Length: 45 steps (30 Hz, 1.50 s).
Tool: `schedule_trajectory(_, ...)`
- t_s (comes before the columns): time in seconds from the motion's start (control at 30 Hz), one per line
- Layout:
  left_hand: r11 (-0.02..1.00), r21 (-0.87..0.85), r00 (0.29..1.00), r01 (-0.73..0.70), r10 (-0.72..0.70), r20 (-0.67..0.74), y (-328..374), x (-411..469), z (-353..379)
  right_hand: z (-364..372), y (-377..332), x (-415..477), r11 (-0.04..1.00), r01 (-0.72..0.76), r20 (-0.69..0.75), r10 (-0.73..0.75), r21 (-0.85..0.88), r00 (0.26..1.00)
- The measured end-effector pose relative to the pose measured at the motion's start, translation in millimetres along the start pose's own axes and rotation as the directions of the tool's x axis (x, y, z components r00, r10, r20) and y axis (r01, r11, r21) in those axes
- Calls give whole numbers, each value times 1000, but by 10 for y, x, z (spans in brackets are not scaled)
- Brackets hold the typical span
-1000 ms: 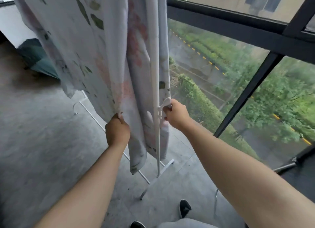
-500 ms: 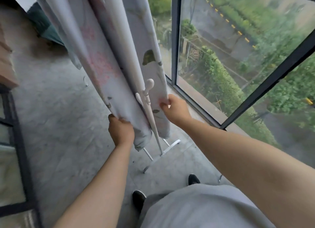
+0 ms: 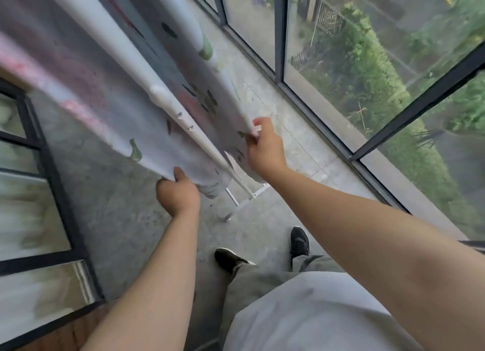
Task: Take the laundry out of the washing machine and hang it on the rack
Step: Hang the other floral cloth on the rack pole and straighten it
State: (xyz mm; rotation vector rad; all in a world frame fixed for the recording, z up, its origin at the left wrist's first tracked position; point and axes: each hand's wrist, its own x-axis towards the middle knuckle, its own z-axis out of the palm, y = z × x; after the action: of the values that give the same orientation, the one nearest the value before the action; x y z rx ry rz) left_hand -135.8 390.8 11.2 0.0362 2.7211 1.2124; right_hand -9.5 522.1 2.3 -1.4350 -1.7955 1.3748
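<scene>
Both hands pinch the sheet's (image 3: 162, 130) bottom hem, left hand (image 3: 178, 193) and right hand (image 3: 265, 148) either side of the rack (image 3: 199, 138) pole, probably pulling it flat to dry evenly.

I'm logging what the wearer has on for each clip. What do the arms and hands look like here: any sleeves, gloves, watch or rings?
Both forearms are bare right up to the bottom edge of the picture, with no sleeve in view. The left hand and right hand have no gloves, and no watch, bracelet or ring shows on either wrist or on the visible fingers.
</scene>
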Motion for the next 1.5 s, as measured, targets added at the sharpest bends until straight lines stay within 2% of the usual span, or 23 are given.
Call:
schedule_trajectory(0.03, 997, 70, 998, -35, 31, 60, -19, -20, 30, 21, 39, -34, 999, 18, 63, -15, -43, 998)
schedule_trajectory(0.1, 969, 184, 977, -167, 137, 162, -63, -3, 73, 19, 123, -35, 989, 50, 89, -38, -138, 995)
schedule_trajectory(0.13, 957, 212, 973, -199, 167, 158, -91, 28, 65, -17, 159, -38, 984, 36, 73, -23, -175, 997)
schedule_trajectory(0.2, 955, 241, 985, -174, 167, 50, -137, 136, 10, -130, 199, 4, 983, -40, -10, 39, -180, 999)
schedule_trajectory(0.27, 976, 174, 989, -131, 141, -43, -175, 190, -57, -225, 213, 26, 984, -118, -113, 103, -133, 988)
schedule_trajectory(0.33, 984, 33, 985, -174, 175, -6, -188, 147, -89, -244, 216, 16, 986, -136, -127, 123, -96, 984)
schedule_trajectory(0.4, 976, -48, 974, -212, 215, 69, -183, 75, -47, -216, 218, -10, 989, -118, -78, 111, -87, 991)
schedule_trajectory(0.53, 980, -121, 974, -158, 175, 142, -209, 74, 124, -76, 288, -9, 992, -94, -23, 92, -88, 995)
schedule_trajectory(0.7, 984, -22, 951, -175, 174, 254, -374, 173, 384, 114, 428, 140, 997, -65, 9, 66, -50, 998)
schedule_trajectory(0.8, 995, 14, 956, -103, 95, 279, -459, 208, 594, 214, 519, 236, 996, -53, 83, 59, -77, 995)
schedule_trajectory(0.87, 996, 34, 961, -77, 66, 270, -536, 235, 715, 285, 610, 312, 988, -26, 148, 49, -155, 988)
schedule_trajectory(0.93, 993, 73, 962, -93, 71, 265, -608, 253, 829, 337, 726, 395, 974, -7, 191, 52, -227, 980)
schedule_trajectory(1.07, 982, 76, 935, -174, 141, 324, -776, 352, 943, 399, 923, 416, 974, 3, 255, 57, -228, 965)
schedule_trajectory(1.27, 933, 253, 900, -256, 134, 415, -1165, 587, 1299, 564, 1408, 537, 977, 15, 293, 50, -215, 955)
schedule_trajectory(1.33, 945, 230, 887, -233, 110, 448, -1340, 678, 1535, 692, 1629, 649, 966, 53, 320, 32, -252, 947)
schedule_trajectory(1.4, 949, 161, 878, -270, 174, 445, -1559, 774, 1819, 866, 1910, 814, 940, 132, 341, -18, -315, 940)
schedule_trajectory(1.5, 944, 144, 873, -297, 207, 442, -1848, 836, 2077, 1062, 2282, 948, 913, 174, 355, -35, -370, 934)
